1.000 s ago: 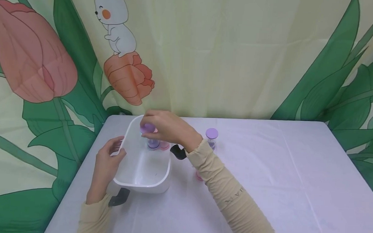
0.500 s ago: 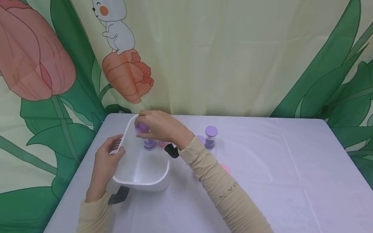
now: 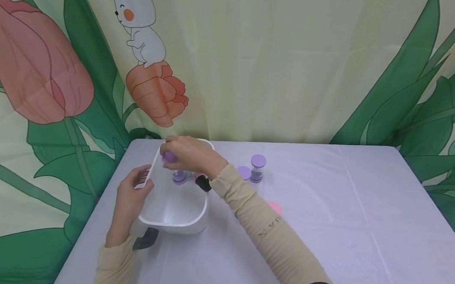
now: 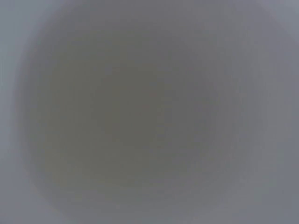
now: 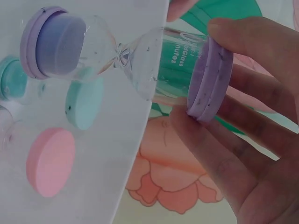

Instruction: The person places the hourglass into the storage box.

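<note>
My right hand pinches the purple end cap of a clear sandglass between thumb and fingers. Purple sand lies in the sandglass's lower bulb. In the head view it hangs upright or stands inside the white tub; whether its base touches the floor cannot be told. My left hand holds the tub's left rim, with the thumb at the edge. Beside the held sandglass, a pink-capped sandglass and teal-capped ones stand in the tub, mostly hidden by the right hand in the head view. The left wrist view is a grey blur.
Right of the tub, a purple sandglass stands on the white-clothed table. Near it is another purple cap. A pink cap shows behind the right sleeve. A printed curtain hangs behind the table.
My right hand has moved a little left inside the tub with the purple sandglass. The sleeve's shift uncovers a purple and a pink cap on the table. The left hand stays on the rim.
</note>
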`<state>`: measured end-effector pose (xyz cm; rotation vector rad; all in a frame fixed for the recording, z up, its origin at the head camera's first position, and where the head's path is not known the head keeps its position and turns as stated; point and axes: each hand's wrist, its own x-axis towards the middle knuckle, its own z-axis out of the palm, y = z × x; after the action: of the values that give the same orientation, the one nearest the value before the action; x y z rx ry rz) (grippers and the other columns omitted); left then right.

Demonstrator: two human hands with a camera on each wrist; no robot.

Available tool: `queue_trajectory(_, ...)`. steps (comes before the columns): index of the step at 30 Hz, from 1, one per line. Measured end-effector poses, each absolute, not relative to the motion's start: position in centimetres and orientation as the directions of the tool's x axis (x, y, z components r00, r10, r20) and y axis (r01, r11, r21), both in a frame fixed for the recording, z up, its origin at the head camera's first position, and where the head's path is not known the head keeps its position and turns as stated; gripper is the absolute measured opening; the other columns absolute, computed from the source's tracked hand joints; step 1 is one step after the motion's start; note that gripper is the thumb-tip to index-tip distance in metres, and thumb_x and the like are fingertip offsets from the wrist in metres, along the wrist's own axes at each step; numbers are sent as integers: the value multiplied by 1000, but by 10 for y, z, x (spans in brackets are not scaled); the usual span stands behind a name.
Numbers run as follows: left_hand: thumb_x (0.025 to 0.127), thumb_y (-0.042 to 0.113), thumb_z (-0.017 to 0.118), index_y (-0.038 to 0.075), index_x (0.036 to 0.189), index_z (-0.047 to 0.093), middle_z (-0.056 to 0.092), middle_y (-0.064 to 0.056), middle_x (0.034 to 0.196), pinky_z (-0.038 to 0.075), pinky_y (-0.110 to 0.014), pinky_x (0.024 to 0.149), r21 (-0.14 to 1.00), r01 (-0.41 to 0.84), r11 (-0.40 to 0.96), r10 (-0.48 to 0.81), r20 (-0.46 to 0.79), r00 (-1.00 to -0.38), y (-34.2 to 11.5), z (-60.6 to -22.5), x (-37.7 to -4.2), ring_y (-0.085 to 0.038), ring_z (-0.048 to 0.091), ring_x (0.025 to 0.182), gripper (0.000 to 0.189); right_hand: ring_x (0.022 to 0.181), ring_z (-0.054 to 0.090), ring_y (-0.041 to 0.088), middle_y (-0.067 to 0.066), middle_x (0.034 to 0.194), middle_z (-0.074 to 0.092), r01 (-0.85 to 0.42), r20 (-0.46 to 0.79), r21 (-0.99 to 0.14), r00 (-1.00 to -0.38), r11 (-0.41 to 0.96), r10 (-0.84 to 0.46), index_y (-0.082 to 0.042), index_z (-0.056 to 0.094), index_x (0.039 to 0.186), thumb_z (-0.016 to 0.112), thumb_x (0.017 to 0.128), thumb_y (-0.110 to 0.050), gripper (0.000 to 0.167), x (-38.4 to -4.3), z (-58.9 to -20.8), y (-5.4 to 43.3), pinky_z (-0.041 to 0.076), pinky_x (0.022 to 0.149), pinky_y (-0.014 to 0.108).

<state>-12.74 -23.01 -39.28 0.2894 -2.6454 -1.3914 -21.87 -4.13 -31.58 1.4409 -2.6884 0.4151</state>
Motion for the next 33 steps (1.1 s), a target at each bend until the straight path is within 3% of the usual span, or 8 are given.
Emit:
queue_trajectory(22,95,11,55,10,142,52,58,-18,137,50,-52,102,829,-101,551,-237,40,-971,-229,-393,-128,-35,55,123,47,92,61,9,-2,102,69,-827,30,-242,-530,508,-848,-12,74,107,72,89,-24,21,-231,-330,-64,50,84,16)
queue_trajectory(33,95,10,55,11,142,51,58,-17,137,49,-50,103,834,-104,541,-227,26,-974,-233,-396,-129,-33,55,125,47,82,59,10,-4,98,66,-823,-55,-246,-515,512,-855,-14,73,103,68,89,-17,16,-233,-342,-76,49,75,18)
